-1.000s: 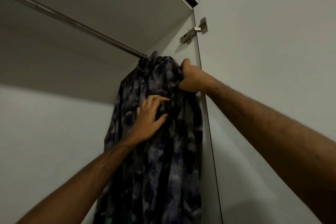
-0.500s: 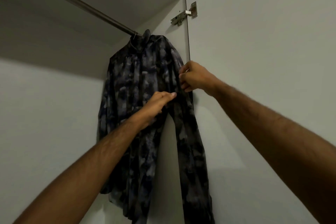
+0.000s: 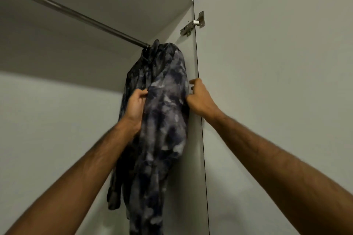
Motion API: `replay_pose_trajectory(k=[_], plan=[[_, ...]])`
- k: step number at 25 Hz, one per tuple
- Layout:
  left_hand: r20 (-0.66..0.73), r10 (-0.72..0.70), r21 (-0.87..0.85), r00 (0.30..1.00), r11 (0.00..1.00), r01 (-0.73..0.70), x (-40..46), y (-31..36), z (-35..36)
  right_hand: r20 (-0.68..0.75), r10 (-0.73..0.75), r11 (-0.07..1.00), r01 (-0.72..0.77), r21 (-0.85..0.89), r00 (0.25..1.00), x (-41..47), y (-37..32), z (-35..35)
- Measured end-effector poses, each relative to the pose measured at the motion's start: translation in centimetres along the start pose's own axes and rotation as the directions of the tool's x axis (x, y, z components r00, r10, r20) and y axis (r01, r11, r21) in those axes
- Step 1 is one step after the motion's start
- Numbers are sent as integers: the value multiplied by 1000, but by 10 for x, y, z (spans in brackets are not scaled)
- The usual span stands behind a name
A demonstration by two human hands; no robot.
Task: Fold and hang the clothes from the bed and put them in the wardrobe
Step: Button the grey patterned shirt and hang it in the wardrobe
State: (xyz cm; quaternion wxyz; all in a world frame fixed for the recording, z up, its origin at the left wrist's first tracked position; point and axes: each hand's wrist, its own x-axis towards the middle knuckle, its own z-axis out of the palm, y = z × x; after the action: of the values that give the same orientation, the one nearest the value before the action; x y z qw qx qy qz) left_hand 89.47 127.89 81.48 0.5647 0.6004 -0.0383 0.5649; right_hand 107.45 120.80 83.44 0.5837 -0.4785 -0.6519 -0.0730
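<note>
Dark patterned shirt [image 3: 164,112] hangs from the wardrobe rail [image 3: 76,14] beside the open door [image 3: 267,101]; left hand [image 3: 136,104] pinches its front edge, right hand [image 3: 200,99] grips its side.

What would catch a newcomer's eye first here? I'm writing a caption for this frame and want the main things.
A dark blue-grey mottled shirt hangs at the right end of a metal wardrobe rail, close to the white wardrobe door. The left hand grips the shirt's left edge, and the right hand holds its right edge beside the door. Above, a metal door hinge glints.
</note>
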Motion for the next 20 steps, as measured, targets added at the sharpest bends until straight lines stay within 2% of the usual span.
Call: replay_pose_trajectory(k=[2, 4, 6, 8, 11, 13, 14, 17, 18, 19, 20], plan=[[-50, -18, 99, 999, 995, 23, -3, 10, -6, -10, 47, 979, -44, 197, 999, 3, 1, 5], [-156, 19, 279, 988, 960, 25, -4, 13, -16, -23, 68, 951, -58, 304, 997, 14, -1, 9], [-265, 192, 587, 945, 809, 0, -5, 11, -30, -30, 68, 934, -53, 352, 997, 30, -7, 13], [-285, 317, 773, 905, 634, 22, -4, 7, -48, 6, 67, 952, -66, 300, 998, 42, -13, 20], [-287, 378, 829, 880, 558, 31, 0, 2, -73, -4, -5, 992, 5, 124, 1000, 54, -14, 35], [-222, 452, 852, 864, 521, -54, 0, 0, -85, -108, -36, 994, 47, 99, 993, 56, -13, 37], [-151, 482, 876, 863, 471, -110, 0, -1, -90, -169, -53, 995, 66, 72, 984, 55, -11, 35], [101, 452, 962, 886, 184, -203, 5, -11, -108, -325, -142, 989, 121, -85, 935, 51, -5, 33], [137, 419, 971, 897, 122, -206, 12, -20, -117, -356, -181, 982, 148, -118, 917, 48, -2, 33], [125, 385, 976, 915, 119, -183, 19, -31, -124, -374, -229, 972, 187, -146, 899, 46, 0, 34], [79, 345, 974, 935, 173, -146, 28, -44, -130, -381, -284, 956, 227, -189, 880, 44, 2, 34]])
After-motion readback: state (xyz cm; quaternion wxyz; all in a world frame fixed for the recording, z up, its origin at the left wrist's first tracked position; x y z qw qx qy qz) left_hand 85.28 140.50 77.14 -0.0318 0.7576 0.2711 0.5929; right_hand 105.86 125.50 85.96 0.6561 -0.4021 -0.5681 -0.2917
